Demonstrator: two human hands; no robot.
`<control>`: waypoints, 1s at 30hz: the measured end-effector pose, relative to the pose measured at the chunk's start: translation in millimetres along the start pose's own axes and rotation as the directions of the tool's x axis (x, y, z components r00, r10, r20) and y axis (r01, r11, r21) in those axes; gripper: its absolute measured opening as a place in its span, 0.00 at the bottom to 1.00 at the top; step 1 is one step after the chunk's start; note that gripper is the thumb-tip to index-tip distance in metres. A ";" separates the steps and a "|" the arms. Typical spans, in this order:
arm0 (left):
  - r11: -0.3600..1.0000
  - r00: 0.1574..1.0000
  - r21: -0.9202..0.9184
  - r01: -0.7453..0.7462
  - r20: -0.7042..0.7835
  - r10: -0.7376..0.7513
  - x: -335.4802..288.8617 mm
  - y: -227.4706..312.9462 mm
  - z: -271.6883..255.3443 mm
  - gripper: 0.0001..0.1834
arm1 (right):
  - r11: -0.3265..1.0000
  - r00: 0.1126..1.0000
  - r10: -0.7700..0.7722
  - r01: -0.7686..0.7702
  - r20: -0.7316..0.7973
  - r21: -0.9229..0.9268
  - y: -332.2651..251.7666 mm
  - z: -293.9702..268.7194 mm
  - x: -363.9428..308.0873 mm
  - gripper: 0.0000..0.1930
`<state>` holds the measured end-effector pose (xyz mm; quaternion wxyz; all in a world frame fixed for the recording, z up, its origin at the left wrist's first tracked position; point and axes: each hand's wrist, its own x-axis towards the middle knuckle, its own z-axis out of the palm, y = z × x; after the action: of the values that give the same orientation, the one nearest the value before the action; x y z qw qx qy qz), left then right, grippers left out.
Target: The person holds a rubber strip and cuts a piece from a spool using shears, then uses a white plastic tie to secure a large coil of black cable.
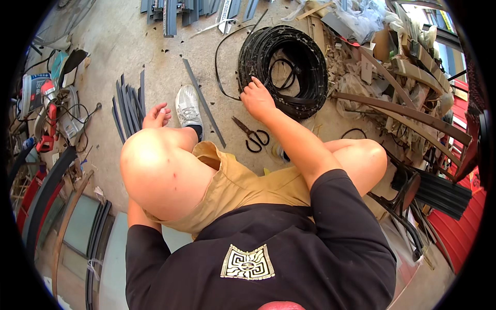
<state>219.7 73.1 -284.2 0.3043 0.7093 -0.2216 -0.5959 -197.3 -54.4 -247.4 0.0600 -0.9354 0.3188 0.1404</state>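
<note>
The right hand (257, 101) curled at a round, black, plastic-like coil (253, 57) on the grey concrete floor (129, 36) (its grip unclear), seemingly handling loops; a firm pinch seemed needed next. The left hand (157, 116), fingers relaxed and apparently holding nothing, hung near slim dark-grey strips (125, 106).

Floor: bare grey concrete (129, 51), small dark specks scattered toward 11–12 o'clock. Scrap heap (421, 75) at 2, wood and plastic mixed. Red ribbed panel (467, 232) at 4, wall or sheet, can't tell. Glass-like pane (82, 222) at 8. Light's bright, strongest near rim at 2.
</note>
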 end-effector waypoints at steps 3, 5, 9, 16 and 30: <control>0.993 0.993 0.097 -0.066 0.106 0.056 -21.3 73.5 12.1 0.24 | 0.829 0.945 0.317 -0.234 -0.082 0.508 -9.1 -41.0 3.7 0.08; 0.970 0.962 0.207 -0.124 0.264 0.066 -34.5 122.9 18.1 0.25 | 0.737 0.902 0.376 -0.152 -0.213 0.658 -7.2 -87.4 1.8 0.10; 0.948 0.894 0.290 -0.134 0.449 -0.010 -57.2 201.2 49.4 0.31 | 0.622 0.920 0.318 -0.020 -0.229 0.783 -5.6 -179.7 2.8 0.15; 0.967 0.679 -0.231 0.109 0.727 0.097 -63.3 199.5 78.8 0.38 | 0.544 0.973 -0.150 0.232 -0.178 0.807 -43.1 -208.8 -31.9 0.14; 1.000 0.678 0.000 0.029 0.735 -0.020 -23.4 121.9 76.9 0.23 | -0.230 0.901 0.015 -0.419 0.434 0.878 -43.0 -94.3 1.6 0.23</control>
<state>145.7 -11.3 -190.8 0.1862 0.4118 -0.3120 -0.8357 -148.5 -40.4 -157.1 0.7677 -0.4455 0.4600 -0.0237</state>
